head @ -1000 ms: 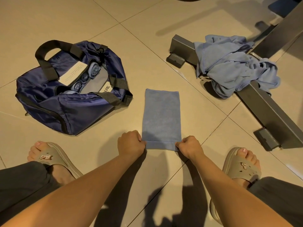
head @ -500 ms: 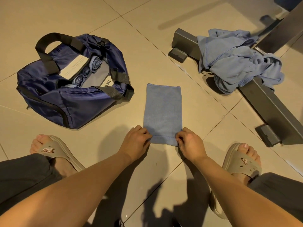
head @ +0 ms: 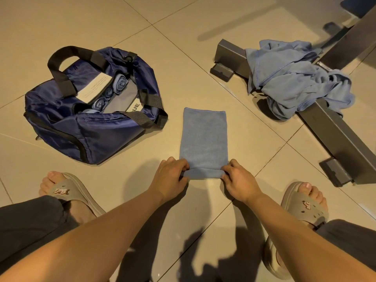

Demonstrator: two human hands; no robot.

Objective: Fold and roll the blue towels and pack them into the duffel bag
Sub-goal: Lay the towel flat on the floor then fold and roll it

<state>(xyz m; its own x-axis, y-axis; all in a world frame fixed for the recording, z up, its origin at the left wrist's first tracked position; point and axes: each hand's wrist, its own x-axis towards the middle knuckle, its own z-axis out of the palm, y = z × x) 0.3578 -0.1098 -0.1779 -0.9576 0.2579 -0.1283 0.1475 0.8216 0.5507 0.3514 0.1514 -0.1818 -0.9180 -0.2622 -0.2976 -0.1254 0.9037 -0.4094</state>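
1. Rolling looks to be the step in hand: the folded blue towel (head: pixel 203 139), a narrow strip of soft cloth, lies flat on the beige tiled floor (head: pixel 254 129) in front of the person's feet. Its near end is turned over into a low first roll.
2. The left hand (head: pixel 169 178) has its fingers curled and pinches the left end of that roll. The right hand (head: pixel 238 182) pinches the right end the same way. Neither holds anything else.
3. The navy nylon duffel bag (head: pixel 101 135) sits open on the floor, left of the strip and apart from it. The rolled blue towels (head: pixel 121 83) inside are lined up beside a white card (head: pixel 94 87).
4. The heap of loose blue towels (head: pixel 295 82) is draped over a grey metal beam (head: pixel 341 139) to the far right, well apart.
5. Handling, as judged: the cloth is light and limp, with no stiffness of its own. The napped cloth should drag on the smooth tile rather than skate. The roll will likely cone or slacken if one end leads.
6. The best hold is at both ends of the roll, fingers over the top, keeping even tension across the width.
7. For the lift into the bag, one hand should wrap the middle of the finished roll with the tail trapped underneath. Otherwise it may spring loose.
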